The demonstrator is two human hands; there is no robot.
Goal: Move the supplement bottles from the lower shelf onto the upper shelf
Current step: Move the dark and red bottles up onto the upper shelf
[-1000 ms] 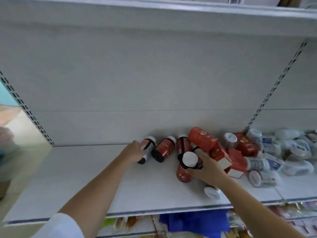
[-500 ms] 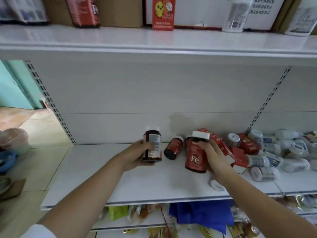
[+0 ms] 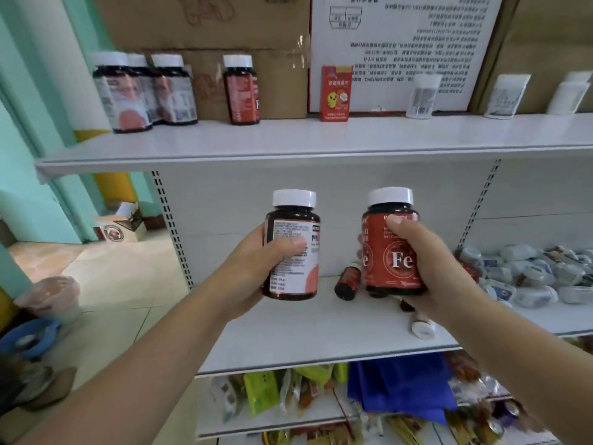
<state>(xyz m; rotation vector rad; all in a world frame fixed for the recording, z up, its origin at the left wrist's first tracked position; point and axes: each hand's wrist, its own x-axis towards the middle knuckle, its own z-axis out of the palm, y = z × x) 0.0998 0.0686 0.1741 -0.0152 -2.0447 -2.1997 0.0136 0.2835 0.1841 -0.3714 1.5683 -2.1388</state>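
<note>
At the centre of the frame we grip two upright bottles, side by side and not touching. Our left hand (image 3: pixel 256 268) wraps the dark bottle (image 3: pixel 293 248), and our right hand (image 3: pixel 430 271) wraps the red bottle (image 3: pixel 390 248) marked Fe. Both are above the lower shelf (image 3: pixel 305 332) and below the upper shelf (image 3: pixel 321 139), where four standing bottles (image 3: pixel 144 91) line the upper left. A heap of bottles (image 3: pixel 529 277) lies at the right edge.
</note>
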